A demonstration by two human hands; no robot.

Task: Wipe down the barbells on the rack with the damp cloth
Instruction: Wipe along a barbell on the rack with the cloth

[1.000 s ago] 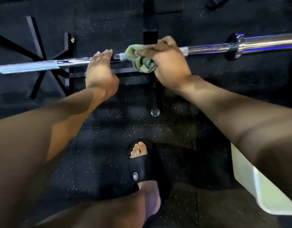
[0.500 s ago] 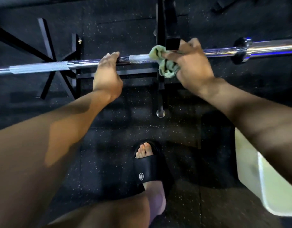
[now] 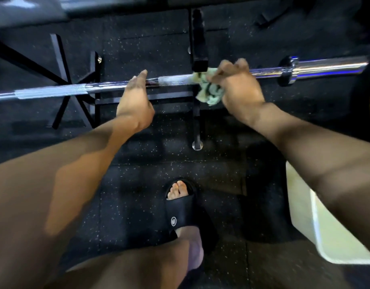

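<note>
Right hand [image 3: 238,88] has its grip wrapped around the green damp cloth [image 3: 210,90], fingers curled over the top, cloth bunched against the barbell [image 3: 75,90] just right of the black rack upright [image 3: 197,40]. The bar runs level across the rack, its chrome sleeve [image 3: 326,66] ending out at the right. Left hand [image 3: 136,99] rests on the shaft with straight fingers laid over it, grip loose, holding nothing. Below, on the speckled rubber floor [image 3: 127,195], one foot in a black slide sandal [image 3: 180,209], and a pale bin [image 3: 326,236] at the floor's right edge.
</note>
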